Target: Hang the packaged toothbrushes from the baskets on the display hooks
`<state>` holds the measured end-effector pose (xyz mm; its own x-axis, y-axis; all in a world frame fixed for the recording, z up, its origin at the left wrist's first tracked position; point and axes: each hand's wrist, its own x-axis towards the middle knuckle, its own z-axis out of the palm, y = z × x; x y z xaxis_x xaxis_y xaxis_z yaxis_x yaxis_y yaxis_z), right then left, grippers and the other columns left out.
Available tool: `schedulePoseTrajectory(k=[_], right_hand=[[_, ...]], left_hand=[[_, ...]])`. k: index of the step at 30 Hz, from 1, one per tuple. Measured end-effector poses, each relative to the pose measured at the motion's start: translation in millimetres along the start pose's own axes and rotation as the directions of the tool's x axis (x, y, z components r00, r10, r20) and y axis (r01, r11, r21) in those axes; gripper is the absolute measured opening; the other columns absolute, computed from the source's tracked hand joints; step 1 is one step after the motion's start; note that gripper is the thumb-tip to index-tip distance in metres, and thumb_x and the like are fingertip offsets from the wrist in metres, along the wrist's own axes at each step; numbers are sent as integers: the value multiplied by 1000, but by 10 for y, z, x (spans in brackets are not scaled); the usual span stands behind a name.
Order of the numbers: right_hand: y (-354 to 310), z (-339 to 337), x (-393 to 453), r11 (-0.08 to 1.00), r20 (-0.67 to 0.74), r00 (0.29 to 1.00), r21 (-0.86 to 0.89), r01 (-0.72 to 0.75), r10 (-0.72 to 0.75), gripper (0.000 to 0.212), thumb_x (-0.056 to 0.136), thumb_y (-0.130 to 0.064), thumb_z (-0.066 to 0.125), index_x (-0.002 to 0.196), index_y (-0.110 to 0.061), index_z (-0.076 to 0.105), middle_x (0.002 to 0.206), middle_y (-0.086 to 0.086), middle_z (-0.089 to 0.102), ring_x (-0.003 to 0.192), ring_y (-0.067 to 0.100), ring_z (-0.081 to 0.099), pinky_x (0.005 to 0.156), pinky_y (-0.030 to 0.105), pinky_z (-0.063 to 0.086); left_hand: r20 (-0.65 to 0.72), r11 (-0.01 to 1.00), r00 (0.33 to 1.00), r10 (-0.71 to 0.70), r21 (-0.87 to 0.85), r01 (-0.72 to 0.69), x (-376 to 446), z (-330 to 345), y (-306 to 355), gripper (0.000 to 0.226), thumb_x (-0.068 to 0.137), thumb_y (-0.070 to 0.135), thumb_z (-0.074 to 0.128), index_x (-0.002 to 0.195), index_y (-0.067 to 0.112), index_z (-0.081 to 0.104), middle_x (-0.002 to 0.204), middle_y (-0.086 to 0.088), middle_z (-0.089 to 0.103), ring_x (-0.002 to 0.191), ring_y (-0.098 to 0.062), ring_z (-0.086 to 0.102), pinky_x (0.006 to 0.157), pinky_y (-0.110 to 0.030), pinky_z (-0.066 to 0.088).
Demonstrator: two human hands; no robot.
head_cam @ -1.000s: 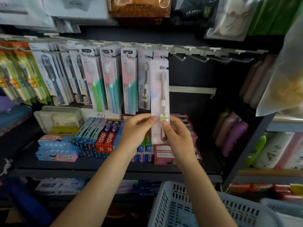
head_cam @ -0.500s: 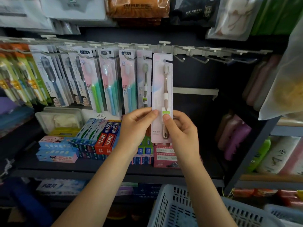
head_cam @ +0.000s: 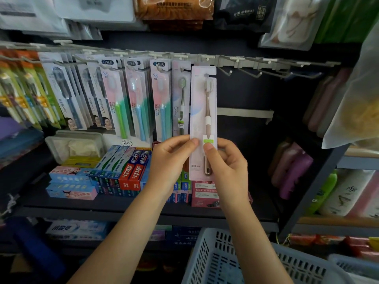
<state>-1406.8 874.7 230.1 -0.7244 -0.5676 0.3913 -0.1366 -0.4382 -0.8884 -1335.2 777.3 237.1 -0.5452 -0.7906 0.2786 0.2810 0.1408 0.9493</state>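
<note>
Between the two raised hands, seen from the head camera, a packaged toothbrush (head_cam: pixel 203 111) stands upright, its pale pink card reaching up from the fingers to the rail of display hooks (head_cam: pixel 254 73). The left hand (head_cam: pixel 171 160) pinches the card's lower left edge between thumb and curled fingers, and the right hand (head_cam: pixel 227 167) pinches its lower right part, the thumb pressed just below the small green label. The hang hole at the top of the card sits level with the rail; whether a hook passes through it cannot be told. Just left of the held card, a similar pink pack (head_cam: pixel 180 99) hangs from the rail, and further left of the left hand hang rows of other toothbrush packs (head_cam: pixel 114 99). Up and right of the right hand, several hooks carry nothing. Behind and below the left hand, toothpaste boxes (head_cam: pixel 131 173) lie on a dark shelf (head_cam: pixel 127 210). Below the right forearm, a white slotted basket (head_cam: pixel 215 261) shows at the bottom edge.
</note>
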Motion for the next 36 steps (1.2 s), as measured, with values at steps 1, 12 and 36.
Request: schedulePoseTrajectory(k=[1,12,36], right_hand=[[-14,9,12,1000,-5,1000,-4,-1,1,14,98,-15,62,109,-8,68,76,8,74,70,19,73,60,25,58],[-169,119,225,998,-38,999,-48,-37,35,15,100,-22,62,108,-11,67,79,7,76,69,15,74,58,27,59],[912,151,917,856,-249,922,-358,-372,297,39,107,-41,44,110,-7,63,83,4,69,61,7,61,53,19,50]], left_hand=[[-6,1000,1000,3,-5,-3,10,5,14,11,91,15,71,97,22,77,93,1,78,90,-18,75,82,-36,61],[-3,998,998,57,12,-57,189,64,181,16,94,16,67,85,25,77,89,2,78,87,-16,74,82,-37,61],[-48,931,999,-17,364,33,1045,71,-933,28,94,36,68,74,18,70,66,7,65,62,-2,58,56,-14,41]])
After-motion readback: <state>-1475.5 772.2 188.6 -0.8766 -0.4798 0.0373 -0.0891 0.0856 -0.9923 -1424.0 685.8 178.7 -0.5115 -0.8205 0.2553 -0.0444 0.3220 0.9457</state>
